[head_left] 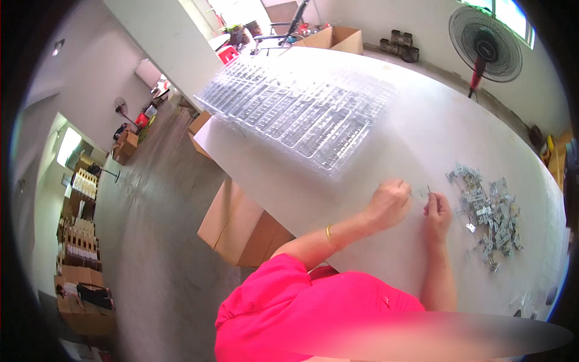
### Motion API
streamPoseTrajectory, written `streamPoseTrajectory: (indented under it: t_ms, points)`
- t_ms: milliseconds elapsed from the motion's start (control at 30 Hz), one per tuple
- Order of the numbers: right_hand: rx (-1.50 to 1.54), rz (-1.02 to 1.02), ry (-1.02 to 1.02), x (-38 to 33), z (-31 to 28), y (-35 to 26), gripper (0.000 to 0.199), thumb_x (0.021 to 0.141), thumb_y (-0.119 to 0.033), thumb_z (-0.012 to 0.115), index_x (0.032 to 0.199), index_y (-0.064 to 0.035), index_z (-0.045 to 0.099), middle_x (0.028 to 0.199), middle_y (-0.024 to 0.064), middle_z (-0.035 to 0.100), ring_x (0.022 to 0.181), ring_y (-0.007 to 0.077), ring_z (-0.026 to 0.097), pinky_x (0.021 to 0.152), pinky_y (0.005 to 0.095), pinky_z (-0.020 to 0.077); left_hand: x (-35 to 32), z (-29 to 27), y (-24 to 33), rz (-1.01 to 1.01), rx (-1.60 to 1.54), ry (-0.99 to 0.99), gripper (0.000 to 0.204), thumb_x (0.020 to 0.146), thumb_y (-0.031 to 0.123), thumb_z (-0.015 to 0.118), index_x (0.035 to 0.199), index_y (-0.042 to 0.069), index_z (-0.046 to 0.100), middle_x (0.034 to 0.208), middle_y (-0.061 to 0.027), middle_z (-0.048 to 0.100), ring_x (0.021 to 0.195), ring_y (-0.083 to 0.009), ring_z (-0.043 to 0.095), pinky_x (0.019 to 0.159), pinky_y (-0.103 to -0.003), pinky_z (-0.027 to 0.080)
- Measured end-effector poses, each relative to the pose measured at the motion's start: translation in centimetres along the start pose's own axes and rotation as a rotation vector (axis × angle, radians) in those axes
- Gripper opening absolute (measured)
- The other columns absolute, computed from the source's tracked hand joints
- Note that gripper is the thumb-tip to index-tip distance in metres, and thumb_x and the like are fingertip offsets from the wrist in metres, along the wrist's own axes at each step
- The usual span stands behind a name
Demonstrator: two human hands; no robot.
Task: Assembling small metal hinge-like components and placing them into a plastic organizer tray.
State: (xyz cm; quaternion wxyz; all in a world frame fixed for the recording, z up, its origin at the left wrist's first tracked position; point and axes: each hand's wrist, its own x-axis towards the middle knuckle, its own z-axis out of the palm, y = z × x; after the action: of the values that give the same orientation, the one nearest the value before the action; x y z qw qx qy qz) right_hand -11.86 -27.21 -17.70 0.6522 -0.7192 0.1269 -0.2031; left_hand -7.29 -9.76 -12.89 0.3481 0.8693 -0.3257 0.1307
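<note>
Here, in the head view, a person in a pink shirt (313, 308) is leaning over a white table (422, 133), both forearms coming in from the lower edge. The left hand (389, 202) is sitting near the table's middle, fingers curled in and pinching a small metal part (420, 193) at their tips. A gold bangle (329, 234) is showing on that wrist. The right hand (437, 211) is sitting just right of the left one, fingers bunched and pinching a thin pin (429, 189) that is sticking up from them. The two hands are nearly touching, with the small part and the pin meeting between them just above the table. Both pieces are tiny, so the exact grip is hard to read.

Right of the right hand, a loose pile of metal brackets (491, 214) is lying on the table, near but apart from the fingers. Farther off, on the table's far left portion, a stack of clear plastic trays (301, 108) is lying flat, well apart from the hands.

Off the table, brown cardboard boxes (238, 226) are standing on the floor at its left edge. A standing fan (485, 45) is standing far right by the wall. An open cardboard box (338, 37) is sitting at the far end.
</note>
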Motion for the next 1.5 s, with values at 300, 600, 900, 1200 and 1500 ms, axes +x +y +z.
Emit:
streamPoseTrajectory:
  t_ms: [300,600,900,1200,1500]
  points:
    - [0.069,0.066,0.021,0.6,-0.3,0.4,0.014,0.100,-0.018,0.057,0.096,-0.0054,0.063,0.071,-0.0048,0.054,0.062,0.0025,0.048,0.055,0.0183,0.0396,1.7,-18.7,0.7,0.167,0.038,0.399,0.013,0.080,0.002,0.069,0.092,0.002,0.067,0.081,-0.0119,0.064,0.075,-0.0262,0.062,0.073,-0.037,0.050]
    - [0.030,0.038,-0.010,0.6,-0.2,0.4,0.015,0.100,-0.019,0.057,0.096,-0.0051,0.063,0.069,-0.0044,0.054,0.061,0.0028,0.048,0.055,0.0187,0.0392,4.6,-31.7,-17.6,-0.376,0.287,0.556,0.016,0.086,0.013,0.069,0.093,-0.001,0.071,0.077,-0.0104,0.071,0.069,-0.0182,0.066,0.066,-0.031,0.052]
    - [0.020,0.001,-0.004,0.4,-0.4,1.1,0.015,0.100,-0.019,0.057,0.096,-0.0055,0.063,0.068,-0.0045,0.054,0.060,0.0030,0.048,0.054,0.0188,0.0389,6.5,-32.2,-24.1,-0.485,0.516,0.324,0.021,0.082,0.023,0.069,0.089,0.004,0.073,0.083,-0.0169,0.072,0.080,-0.0325,0.071,0.076,-0.039,0.054]
    - [0.012,-0.012,-0.001,0.5,-0.2,1.0,0.014,0.099,-0.020,0.058,0.096,-0.0069,0.064,0.067,-0.0050,0.053,0.059,0.0028,0.047,0.052,0.0185,0.0377,8.2,-31.2,-25.5,-0.601,0.683,0.156,0.024,0.080,0.028,0.070,0.091,0.006,0.074,0.097,-0.0177,0.072,0.095,-0.0329,0.068,0.088,-0.041,0.052]
    - [0.025,-0.018,-0.012,0.7,-0.1,1.0,0.014,0.099,-0.020,0.059,0.095,-0.0068,0.063,0.067,-0.0051,0.053,0.058,0.0028,0.046,0.052,0.0187,0.0370,8.1,-30.7,-26.3,-0.625,0.718,0.111,0.023,0.079,0.024,0.067,0.089,0.006,0.075,0.096,-0.0196,0.071,0.095,-0.0340,0.068,0.088,-0.041,0.053]
